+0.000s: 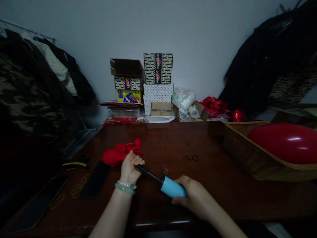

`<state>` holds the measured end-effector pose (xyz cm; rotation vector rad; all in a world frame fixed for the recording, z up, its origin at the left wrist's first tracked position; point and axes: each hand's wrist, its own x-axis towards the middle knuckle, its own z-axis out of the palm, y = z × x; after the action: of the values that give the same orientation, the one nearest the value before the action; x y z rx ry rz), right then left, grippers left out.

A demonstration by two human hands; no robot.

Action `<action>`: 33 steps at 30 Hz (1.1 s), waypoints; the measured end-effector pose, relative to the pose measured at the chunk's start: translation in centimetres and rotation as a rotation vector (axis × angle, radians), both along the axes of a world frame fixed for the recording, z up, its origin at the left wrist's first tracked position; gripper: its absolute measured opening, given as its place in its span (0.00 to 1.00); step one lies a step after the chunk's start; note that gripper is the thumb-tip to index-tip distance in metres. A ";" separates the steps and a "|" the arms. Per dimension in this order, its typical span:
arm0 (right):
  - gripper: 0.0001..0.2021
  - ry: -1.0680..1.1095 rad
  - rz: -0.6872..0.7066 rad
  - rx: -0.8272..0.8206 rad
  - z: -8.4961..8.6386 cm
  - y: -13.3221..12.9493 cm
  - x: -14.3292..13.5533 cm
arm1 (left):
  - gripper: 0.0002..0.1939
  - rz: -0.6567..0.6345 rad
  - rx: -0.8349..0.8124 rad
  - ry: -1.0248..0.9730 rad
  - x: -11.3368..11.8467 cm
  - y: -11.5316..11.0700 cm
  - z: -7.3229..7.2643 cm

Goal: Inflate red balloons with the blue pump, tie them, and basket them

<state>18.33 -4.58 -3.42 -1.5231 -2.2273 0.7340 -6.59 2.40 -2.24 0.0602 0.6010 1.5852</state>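
Note:
A hand balloon pump (pixel 173 187) with a light-blue barrel and a black rod is held at a slant between my hands above the near part of the table. My left hand (pixel 131 165) is closed around the black end of it. My right hand (pixel 192 195) grips the blue barrel, thumb below and fingers over the top. Just beyond my left hand lies a soft red bundle, seemingly balloons (pixel 120 153); whether the hand touches it I cannot tell. Small coloured bands (pixel 167 170) lie on the tabletop beyond the barrel.
On the brown table (pixel 163 135) are black bands (pixel 190 157), yellow bands (pixel 80 186), a dark phone-like slab (pixel 95 181) and another dark panel (pixel 41 205). A woven basket (pixel 242 162) at right holds a big red balloon (pixel 287 142). Stacked boxes (pixel 158 91) stand behind.

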 end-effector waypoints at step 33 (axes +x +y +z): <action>0.17 0.082 -0.014 -0.090 0.3 -0.2 -0.6 | 0.23 -0.066 -0.008 0.008 1.8 -0.6 0.1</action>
<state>17.77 -4.83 -3.15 -1.5204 -2.1481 0.8872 -4.82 1.84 -2.10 0.0793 0.6062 1.5194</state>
